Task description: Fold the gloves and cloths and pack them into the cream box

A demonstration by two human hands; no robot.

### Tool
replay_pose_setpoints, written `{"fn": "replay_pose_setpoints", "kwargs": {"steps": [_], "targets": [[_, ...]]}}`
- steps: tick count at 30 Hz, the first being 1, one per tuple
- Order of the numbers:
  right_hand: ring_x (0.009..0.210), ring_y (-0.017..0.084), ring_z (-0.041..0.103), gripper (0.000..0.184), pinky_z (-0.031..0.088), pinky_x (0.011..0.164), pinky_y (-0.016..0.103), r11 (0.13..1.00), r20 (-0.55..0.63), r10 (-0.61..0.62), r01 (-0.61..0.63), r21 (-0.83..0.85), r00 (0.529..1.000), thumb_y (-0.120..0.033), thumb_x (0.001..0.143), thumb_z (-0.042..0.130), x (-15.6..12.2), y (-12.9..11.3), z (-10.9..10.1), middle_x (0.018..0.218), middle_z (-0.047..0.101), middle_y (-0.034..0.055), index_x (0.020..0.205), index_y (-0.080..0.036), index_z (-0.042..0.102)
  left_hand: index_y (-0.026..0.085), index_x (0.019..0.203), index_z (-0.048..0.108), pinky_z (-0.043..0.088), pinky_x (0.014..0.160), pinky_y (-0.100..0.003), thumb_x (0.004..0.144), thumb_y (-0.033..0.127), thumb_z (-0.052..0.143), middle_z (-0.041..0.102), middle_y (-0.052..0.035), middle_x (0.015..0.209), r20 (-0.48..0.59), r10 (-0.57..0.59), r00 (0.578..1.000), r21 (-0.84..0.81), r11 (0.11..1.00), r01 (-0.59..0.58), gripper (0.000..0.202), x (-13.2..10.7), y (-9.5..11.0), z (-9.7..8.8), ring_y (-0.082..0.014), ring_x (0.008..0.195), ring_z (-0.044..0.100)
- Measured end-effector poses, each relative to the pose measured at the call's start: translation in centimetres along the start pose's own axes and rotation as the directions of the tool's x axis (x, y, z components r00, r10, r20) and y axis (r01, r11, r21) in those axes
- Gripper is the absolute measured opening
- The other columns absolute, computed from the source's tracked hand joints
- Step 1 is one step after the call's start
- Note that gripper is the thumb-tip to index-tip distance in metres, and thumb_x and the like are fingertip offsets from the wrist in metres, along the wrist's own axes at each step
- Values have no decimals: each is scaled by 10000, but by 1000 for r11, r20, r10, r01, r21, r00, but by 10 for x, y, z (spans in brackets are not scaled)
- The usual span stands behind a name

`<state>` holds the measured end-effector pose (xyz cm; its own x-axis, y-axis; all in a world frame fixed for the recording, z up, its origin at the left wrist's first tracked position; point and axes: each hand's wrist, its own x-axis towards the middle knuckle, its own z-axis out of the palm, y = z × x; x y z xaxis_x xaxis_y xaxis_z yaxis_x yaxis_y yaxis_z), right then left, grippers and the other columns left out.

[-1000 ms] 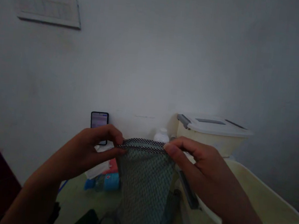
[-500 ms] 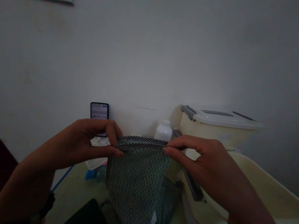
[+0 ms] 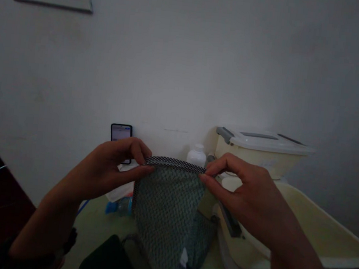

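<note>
A grey-green patterned cloth [image 3: 166,209] hangs from both hands, its top edge finished with a black-and-white checkered trim [image 3: 176,164]. My left hand [image 3: 116,162] pinches the left end of this trim between thumb and fingers. At the right end, my right hand [image 3: 241,185] grips the trim the same way, so the edge is stretched between them. The cloth's lower part hangs over the table, with a small white tag [image 3: 184,257] near its bottom. More of the same dark fabric lies bunched at its lower right.
A phone [image 3: 121,133] leans on the wall behind my left hand. A white bottle [image 3: 197,155] stands behind the cloth. To the right are a lidded cream box [image 3: 253,156] and an open cream bin [image 3: 326,224]. A dark object [image 3: 108,261] and a blue-capped bottle [image 3: 120,207] lie on the table.
Both hands have lifted the trim slightly and shifted it a little to the right. Its two checkered edges, which showed a gap before, now lie closer together. The view has moved a little.
</note>
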<state>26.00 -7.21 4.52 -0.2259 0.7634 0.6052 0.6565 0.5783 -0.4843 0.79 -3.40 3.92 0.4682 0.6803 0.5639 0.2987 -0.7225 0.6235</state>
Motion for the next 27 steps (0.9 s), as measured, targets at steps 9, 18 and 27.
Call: {"fn": "replay_pose_setpoints", "kwargs": {"steps": [9, 18, 27], "targets": [[783, 142, 590, 267, 481, 685, 273, 865, -89, 145, -83, 495, 985, -280, 810, 610, 1, 6, 10, 828, 593, -2, 1076, -262, 600, 215, 909, 611, 499, 591, -163, 742, 110, 662, 615, 26, 796, -229, -66, 971, -233, 972, 11, 203, 6, 10, 15, -101, 695, 601], [717, 130, 611, 164, 499, 629, 243, 234, 86, 413, -197, 952, 906, -344, 744, 669, 15, 5, 35, 770, 653, -23, 864, -237, 637, 201, 850, 610, 436, 508, -157, 757, 206, 643, 593, 31, 726, -382, -311, 870, -563, 825, 48, 99, 18, 7, 37, -81, 599, 539], [910, 181, 598, 377, 482, 766, 301, 730, 318, 157, -327, 600, 935, -402, 731, 689, 7, 12, 20, 1024, 640, 34, 1048, -231, 579, 199, 764, 632, 446, 500, -125, 720, 199, 708, 639, 35, 750, -325, -189, 927, -370, 927, 59, 87, 14, 8, 35, -68, 599, 576]]}}
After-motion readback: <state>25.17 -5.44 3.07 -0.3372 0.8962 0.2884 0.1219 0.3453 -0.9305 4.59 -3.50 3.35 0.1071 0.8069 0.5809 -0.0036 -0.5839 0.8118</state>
